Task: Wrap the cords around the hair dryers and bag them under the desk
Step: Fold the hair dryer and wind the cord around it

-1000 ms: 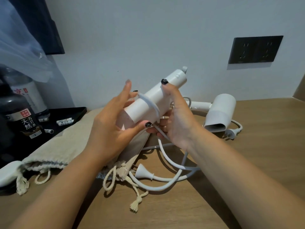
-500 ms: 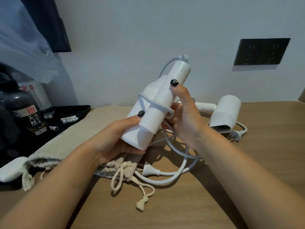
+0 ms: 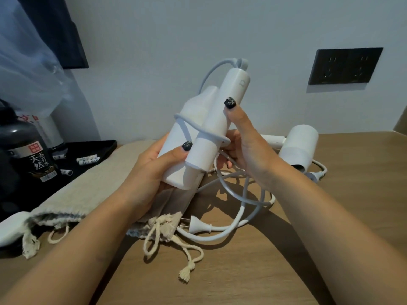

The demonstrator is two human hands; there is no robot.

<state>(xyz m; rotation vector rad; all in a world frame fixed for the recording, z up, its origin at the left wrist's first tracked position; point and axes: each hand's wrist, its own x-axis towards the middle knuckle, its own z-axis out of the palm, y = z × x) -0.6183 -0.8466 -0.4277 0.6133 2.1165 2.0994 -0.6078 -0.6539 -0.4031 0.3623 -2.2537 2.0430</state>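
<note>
Two hair dryers: one (image 3: 193, 137) gripped by both hands, left (image 3: 154, 172), right (image 3: 246, 148); other (image 3: 297, 148) on desk (image 3: 352, 194)

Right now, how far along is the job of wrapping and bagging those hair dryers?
Early. One loop of cord circles the folded hair dryer held by the left hand and right hand; most cord and the plug still lie on the desk. The second hair dryer lies unwrapped, and the drawstring bags await filling.
</note>
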